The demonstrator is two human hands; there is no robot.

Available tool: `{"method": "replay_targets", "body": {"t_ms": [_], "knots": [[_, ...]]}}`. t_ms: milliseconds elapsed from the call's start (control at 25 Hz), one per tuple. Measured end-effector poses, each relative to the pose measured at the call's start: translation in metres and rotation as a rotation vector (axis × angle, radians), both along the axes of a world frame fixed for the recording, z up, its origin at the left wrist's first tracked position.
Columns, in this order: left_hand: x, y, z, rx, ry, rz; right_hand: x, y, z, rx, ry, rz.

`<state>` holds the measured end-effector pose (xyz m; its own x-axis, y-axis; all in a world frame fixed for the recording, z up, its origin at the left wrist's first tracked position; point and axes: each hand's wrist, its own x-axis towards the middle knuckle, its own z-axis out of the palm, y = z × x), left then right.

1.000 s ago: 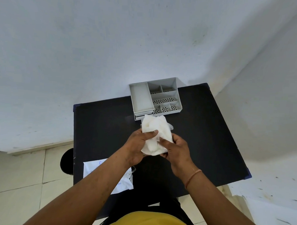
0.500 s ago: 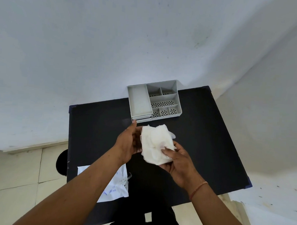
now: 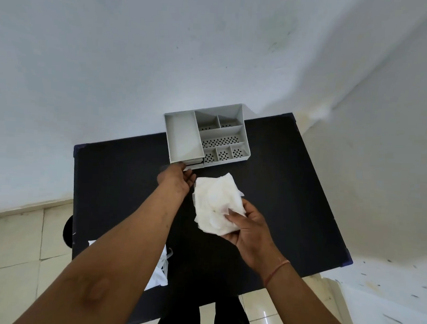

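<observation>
A crumpled white cloth is held above the black table by my right hand, whose thumb and fingers pinch its lower right part. My left hand has reached forward to the front of the grey compartment organizer. Its fingertips are at the small drawer under the organizer's left compartment; I cannot tell whether they grip it. The organizer's compartments look empty, and several have perforated floors.
A white plastic bag lies at the table's near left edge, partly under my left forearm. White walls stand behind and to the right of the table. A dark round stool sits on the tiled floor left of the table.
My left hand let go of the cloth and moved forward to the organizer's front drawer. My right hand now holds the cloth alone, a little lower and to the right.
</observation>
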<state>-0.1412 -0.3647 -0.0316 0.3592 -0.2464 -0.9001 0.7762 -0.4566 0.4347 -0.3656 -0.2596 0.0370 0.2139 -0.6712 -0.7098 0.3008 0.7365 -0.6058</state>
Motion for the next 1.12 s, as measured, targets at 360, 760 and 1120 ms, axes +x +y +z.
{"method": "replay_targets", "body": {"t_ms": [360, 760, 1120], "knots": [[0.003, 0.012, -0.004, -0.115, 0.052, 0.079, 0.002, -0.016, 0.002, 0.018, -0.006, -0.005], [-0.003, 0.037, 0.003, -0.05, -0.022, 0.008, 0.011, -0.027, 0.004, 0.008, 0.004, 0.015], [-0.02, 0.115, 0.007, -0.15, -0.09, -0.149, 0.043, -0.026, 0.001, 0.048, 0.019, 0.08]]}}
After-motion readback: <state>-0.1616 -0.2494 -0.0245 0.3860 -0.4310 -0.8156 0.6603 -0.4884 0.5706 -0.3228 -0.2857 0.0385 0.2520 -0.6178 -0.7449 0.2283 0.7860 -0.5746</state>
